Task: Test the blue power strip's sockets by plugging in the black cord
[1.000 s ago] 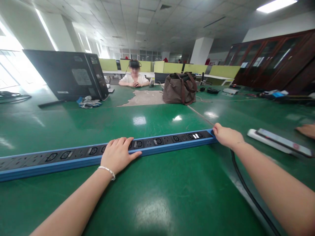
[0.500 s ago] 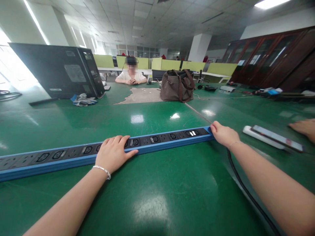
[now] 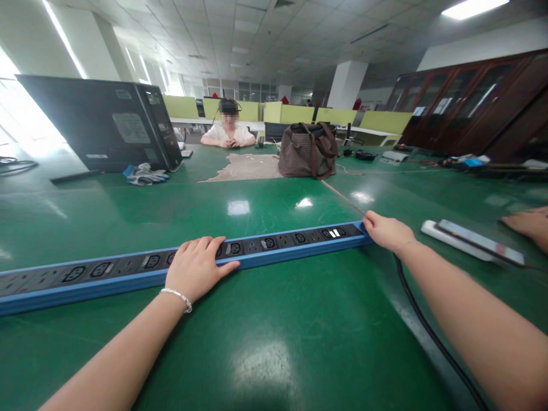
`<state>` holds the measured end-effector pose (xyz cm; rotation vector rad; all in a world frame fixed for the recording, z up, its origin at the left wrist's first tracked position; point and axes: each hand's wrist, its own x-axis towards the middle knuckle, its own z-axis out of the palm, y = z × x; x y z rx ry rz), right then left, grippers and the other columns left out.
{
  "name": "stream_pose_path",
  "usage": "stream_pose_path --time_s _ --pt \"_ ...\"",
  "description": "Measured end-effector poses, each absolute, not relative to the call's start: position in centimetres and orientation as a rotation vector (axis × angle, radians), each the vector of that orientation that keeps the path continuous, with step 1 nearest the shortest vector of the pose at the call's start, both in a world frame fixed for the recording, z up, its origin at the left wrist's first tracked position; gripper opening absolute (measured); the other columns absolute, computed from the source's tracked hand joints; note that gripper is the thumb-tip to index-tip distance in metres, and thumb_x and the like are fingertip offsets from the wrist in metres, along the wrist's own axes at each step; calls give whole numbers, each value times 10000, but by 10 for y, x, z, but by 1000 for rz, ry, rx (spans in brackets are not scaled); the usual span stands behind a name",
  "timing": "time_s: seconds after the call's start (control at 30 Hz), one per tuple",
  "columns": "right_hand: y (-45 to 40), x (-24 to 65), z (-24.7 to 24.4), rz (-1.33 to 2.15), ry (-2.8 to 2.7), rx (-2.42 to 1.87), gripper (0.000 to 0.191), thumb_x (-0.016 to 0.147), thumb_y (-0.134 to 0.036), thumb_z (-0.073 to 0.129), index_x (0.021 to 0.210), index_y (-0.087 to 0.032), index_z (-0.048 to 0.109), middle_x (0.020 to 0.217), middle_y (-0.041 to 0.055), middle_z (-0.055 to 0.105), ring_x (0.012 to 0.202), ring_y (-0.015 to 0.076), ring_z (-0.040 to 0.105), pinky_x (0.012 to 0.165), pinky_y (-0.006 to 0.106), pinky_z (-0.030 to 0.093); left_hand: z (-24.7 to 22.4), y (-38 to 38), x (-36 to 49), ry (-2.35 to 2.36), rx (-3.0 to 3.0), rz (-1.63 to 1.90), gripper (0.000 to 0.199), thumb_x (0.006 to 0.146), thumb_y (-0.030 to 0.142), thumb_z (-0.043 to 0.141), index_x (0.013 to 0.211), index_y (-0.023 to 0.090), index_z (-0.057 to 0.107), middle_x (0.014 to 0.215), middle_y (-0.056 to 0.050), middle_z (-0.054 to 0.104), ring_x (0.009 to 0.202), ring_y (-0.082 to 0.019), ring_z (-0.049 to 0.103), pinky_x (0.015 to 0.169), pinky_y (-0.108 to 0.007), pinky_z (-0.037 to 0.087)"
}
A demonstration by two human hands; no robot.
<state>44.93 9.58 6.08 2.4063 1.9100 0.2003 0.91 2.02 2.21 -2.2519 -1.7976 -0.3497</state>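
A long blue power strip [image 3: 274,254] with black sockets lies slantwise across the green table, its left end cut off by the picture's edge. Over its middle rests my left hand [image 3: 199,264], fingers across the top and thumb along the near side, closed around it. My right hand [image 3: 387,231] grips the strip's right end between thumb and curled fingers. The fingertips' underside is hidden there. A black cable [image 3: 422,314] runs from beneath my right wrist down towards the lower right edge.
On the green table [image 3: 274,197] stand a black computer case [image 3: 98,125] and a brown bag [image 3: 306,151]. Gloves [image 3: 146,174] lie by the case. At right are a phone [image 3: 482,242], a white bar-shaped object [image 3: 451,241] and another person's hand [image 3: 528,225]. One person [image 3: 229,134] sits opposite.
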Motion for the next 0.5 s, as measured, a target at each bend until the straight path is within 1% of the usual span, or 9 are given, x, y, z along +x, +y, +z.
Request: stream_pose_path --time_s 0.2,0.3,0.4,0.5 --pt "91 449 52 153 1900 2600 444 879 -482 242 1068 -248 569 882 103 669 742 256 622 620 342 430 22 19 10 -1794 -2249 -363 668 784 669 376 1219 183 522 1101 -119 618 1057 -291 541 924 -435 362" --pt "92 452 46 127 1943 2766 434 845 -489 352 1080 -182 551 908 120 665 789 246 626 668 324 444 23 19 10 -1803 -2253 -358 661 784 666 377 1225 195 517 1105 -114 618 1060 -289 539 925 -427 361" --pt "95 456 42 89 1951 2869 470 782 -517 463 1033 -130 553 913 141 658 815 248 621 673 307 451 23 20 10 -1808 -2259 -365 661 785 661 379 1229 191 516 1102 -116 617 1066 -292 536 926 -430 357" --pt "97 461 42 76 1963 2872 461 756 -533 493 984 -138 561 865 130 659 776 246 618 643 308 449 22 20 10 -1820 -2267 -380 657 781 659 386 1227 196 519 1105 -118 614 1072 -292 531 928 -435 355"
